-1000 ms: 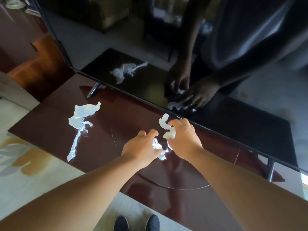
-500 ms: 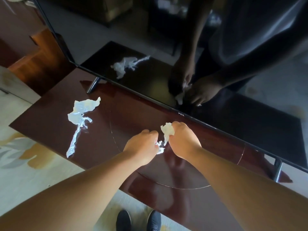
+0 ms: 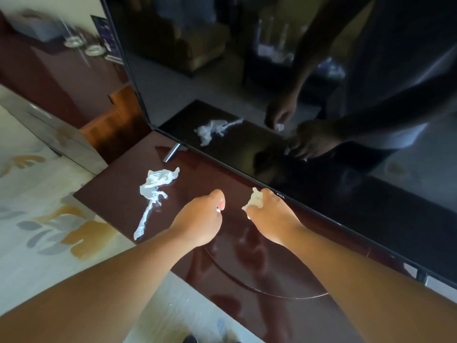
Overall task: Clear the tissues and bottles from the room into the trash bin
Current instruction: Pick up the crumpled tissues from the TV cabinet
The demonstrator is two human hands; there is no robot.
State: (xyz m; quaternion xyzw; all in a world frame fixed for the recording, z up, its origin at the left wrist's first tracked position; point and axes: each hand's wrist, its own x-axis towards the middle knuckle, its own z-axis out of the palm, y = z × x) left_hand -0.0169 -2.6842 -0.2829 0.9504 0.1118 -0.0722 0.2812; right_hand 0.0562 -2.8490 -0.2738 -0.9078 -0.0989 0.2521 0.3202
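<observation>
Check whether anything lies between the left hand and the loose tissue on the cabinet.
Nothing visible does: only bare cabinet top separates the left hand from the loose tissue. The right hand grips a tissue wad.

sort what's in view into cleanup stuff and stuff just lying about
Job: loose tissue on the cabinet; tissue wad in the right hand; tissue scrap pinched by the left hand.
Lying about: television; patterned rug.
</observation>
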